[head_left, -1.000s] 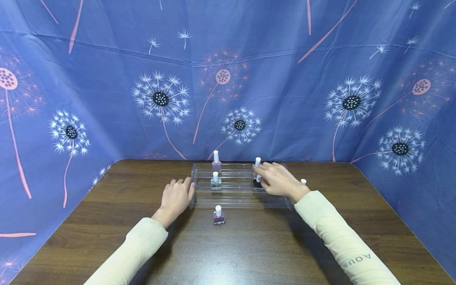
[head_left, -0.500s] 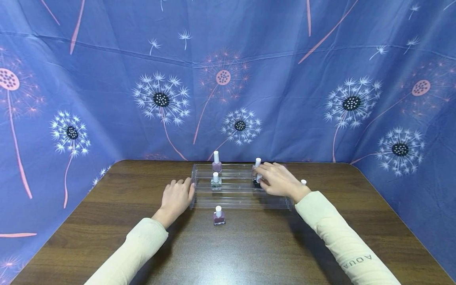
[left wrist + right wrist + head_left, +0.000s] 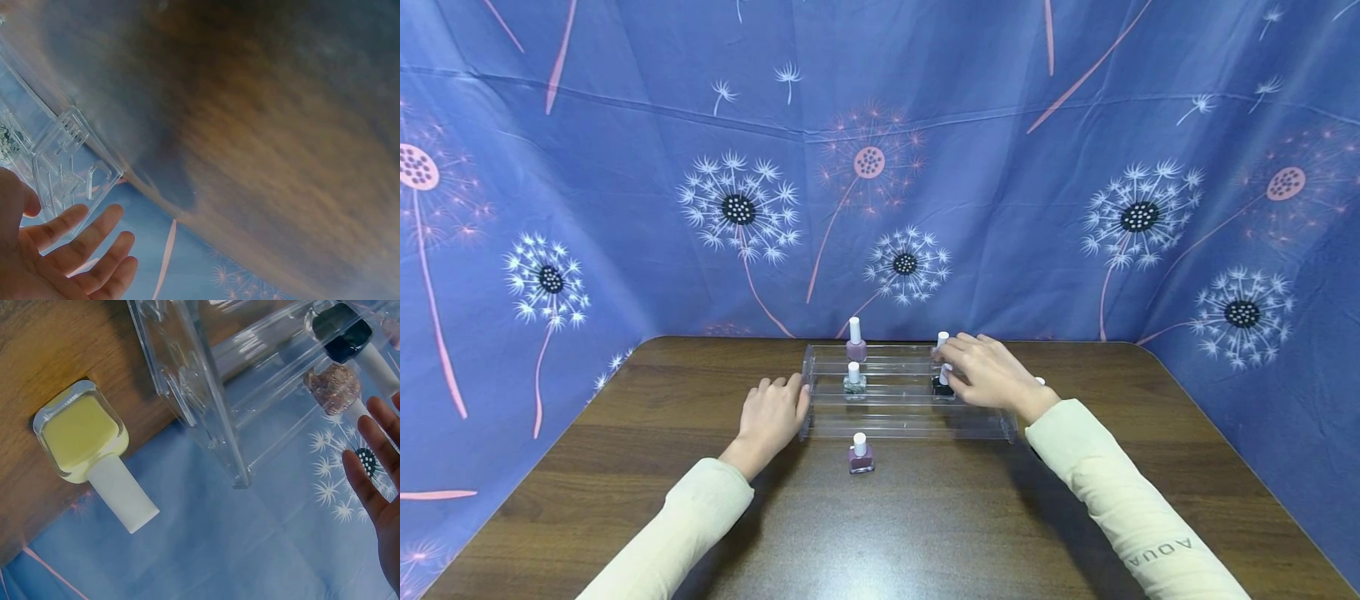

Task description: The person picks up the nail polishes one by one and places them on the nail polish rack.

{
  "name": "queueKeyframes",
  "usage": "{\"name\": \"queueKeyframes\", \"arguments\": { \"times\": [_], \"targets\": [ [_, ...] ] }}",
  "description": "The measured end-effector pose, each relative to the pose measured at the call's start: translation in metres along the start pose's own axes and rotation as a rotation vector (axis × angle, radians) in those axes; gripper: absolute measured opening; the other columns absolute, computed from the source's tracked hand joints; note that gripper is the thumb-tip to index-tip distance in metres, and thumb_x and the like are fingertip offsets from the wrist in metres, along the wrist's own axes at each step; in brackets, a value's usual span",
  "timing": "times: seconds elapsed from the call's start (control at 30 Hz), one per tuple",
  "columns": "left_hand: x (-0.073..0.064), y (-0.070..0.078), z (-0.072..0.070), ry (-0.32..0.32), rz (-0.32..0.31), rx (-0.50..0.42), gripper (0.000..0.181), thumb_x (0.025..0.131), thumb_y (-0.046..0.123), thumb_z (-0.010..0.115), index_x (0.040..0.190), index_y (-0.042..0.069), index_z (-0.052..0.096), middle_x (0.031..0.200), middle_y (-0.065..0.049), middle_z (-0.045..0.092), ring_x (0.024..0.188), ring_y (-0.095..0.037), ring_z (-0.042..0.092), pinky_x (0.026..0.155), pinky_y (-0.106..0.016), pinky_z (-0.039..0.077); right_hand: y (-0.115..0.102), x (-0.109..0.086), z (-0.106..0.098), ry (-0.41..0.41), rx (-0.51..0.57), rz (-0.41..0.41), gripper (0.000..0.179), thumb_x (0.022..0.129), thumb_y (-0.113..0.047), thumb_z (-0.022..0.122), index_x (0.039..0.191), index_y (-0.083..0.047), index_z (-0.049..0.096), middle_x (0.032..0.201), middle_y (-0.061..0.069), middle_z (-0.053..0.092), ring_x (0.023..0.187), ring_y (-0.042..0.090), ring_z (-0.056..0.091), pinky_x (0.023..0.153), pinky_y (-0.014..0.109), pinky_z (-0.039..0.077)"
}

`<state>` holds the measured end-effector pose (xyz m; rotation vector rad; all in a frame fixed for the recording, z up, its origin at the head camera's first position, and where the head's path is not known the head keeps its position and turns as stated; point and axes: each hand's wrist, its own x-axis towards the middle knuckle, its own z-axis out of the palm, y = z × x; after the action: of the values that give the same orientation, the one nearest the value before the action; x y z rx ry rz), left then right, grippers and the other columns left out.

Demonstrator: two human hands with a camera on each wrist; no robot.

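A clear tiered rack (image 3: 906, 432) stands on the table with several white-capped nail polish bottles on it. My left hand (image 3: 771, 414) rests its loosely extended fingers against the rack's left end. At the right side, my right hand (image 3: 992, 373) hovers by the dark nail polish bottle (image 3: 943, 388) on the middle tier, thumb close to its cap. Its fingers look extended in the right wrist view, near a pinkish glitter bottle (image 3: 334, 387) behind the dark one. The thumb is hidden there. A green glitter bottle (image 3: 854, 385) and a mauve bottle (image 3: 856, 348) sit at left on the rack.
In front of the rack, a purple nail polish bottle (image 3: 861, 459) stands on the wooden table (image 3: 865, 533). A yellow bottle (image 3: 81, 434) stands just right of the rack, mostly hidden by my right arm in the head view. A blue dandelion-print cloth (image 3: 1000, 208) hangs behind.
My right hand has shifted slightly up and to the right, baring more of the dark bottle and its cap. The left hand and the bottles stay where they were.
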<state>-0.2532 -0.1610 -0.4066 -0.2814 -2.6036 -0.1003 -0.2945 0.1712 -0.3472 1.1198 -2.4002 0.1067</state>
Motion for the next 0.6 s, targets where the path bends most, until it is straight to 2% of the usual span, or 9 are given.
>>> {"name": "queueKeyframes", "arguments": {
  "times": [0.23, 0.5, 0.6],
  "targets": [
    [0.0, 0.0, 0.0, -0.001, -0.003, -0.001, 0.024, 0.092, 0.027, 0.05, 0.089, 0.005, 0.06, 0.077, -0.014, 0.066, 0.071, -0.034, 0.06, 0.058, -0.045, 0.046, -0.003, 0.003, -0.006, 0.001, -0.016, -0.003, 0.018, 0.082, -0.022, 0.057, 0.098, -0.017, 0.062, 0.09, -0.007, 0.06, 0.08, 0.011, 0.052, 0.067, 0.031, 0.042],
    [0.0, 0.0, -0.001, 0.012, 0.006, 0.003, 0.023, 0.091, 0.026, 0.05, 0.088, 0.005, 0.06, 0.076, -0.014, 0.066, 0.069, -0.033, 0.06, 0.057, -0.044, 0.046, -0.016, 0.007, -0.011, 0.012, -0.044, -0.036, 0.018, 0.081, -0.021, 0.061, 0.097, -0.016, 0.059, 0.093, -0.003, 0.061, 0.092, 0.017, 0.058, 0.07, 0.035, 0.045],
    [0.0, 0.0, 0.0, 0.012, 0.005, 0.002, 0.023, 0.091, 0.026, 0.05, 0.088, 0.005, 0.06, 0.076, -0.014, 0.066, 0.069, -0.033, 0.06, 0.057, -0.044, 0.046, -0.02, 0.007, -0.011, -0.003, -0.053, -0.048, 0.017, 0.083, -0.022, 0.059, 0.098, -0.014, 0.059, 0.094, -0.003, 0.061, 0.087, 0.015, 0.058, 0.067, 0.033, 0.044]
  ]
}}
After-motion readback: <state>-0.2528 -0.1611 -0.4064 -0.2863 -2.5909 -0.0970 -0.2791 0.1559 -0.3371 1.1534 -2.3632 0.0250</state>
